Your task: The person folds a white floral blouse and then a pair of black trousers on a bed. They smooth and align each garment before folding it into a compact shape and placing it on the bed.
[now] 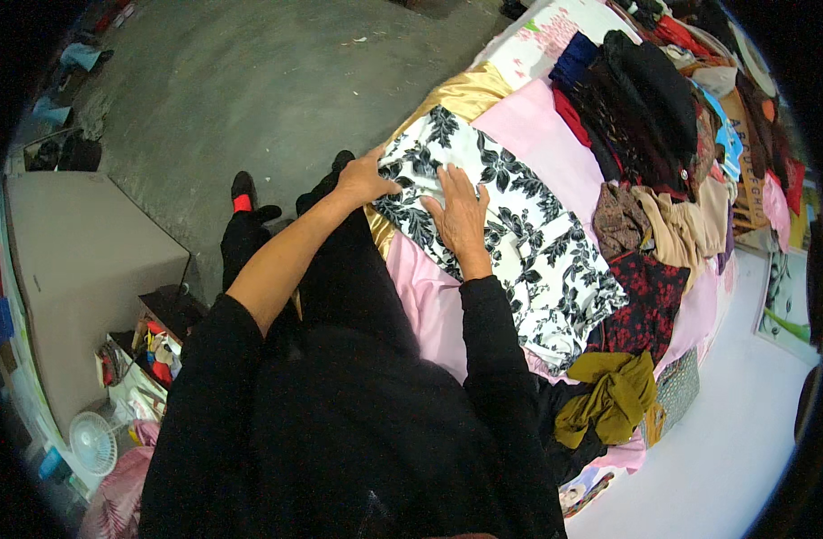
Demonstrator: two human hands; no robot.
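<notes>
A white garment with black floral print (499,195) is spread over pink cloth (539,118) on the bed, its lower right end bunched in folds. At its near left edge, my left hand (363,180) pinches the fabric, thumb on top and the other fingers partly hidden by the edge. My right hand (460,212) rests palm down on the print with its fingers spread, gripping nothing. Gold satin fabric (469,91) shows beyond the garment's upper left edge.
Dark folded clothes (644,108) are piled at the upper right. Beige cloth (681,215), a red-and-black floral garment (647,296) and an olive knotted cloth (607,401) lie along the right. To the left are a grey-brown cabinet (95,256) and a small white fan (93,442).
</notes>
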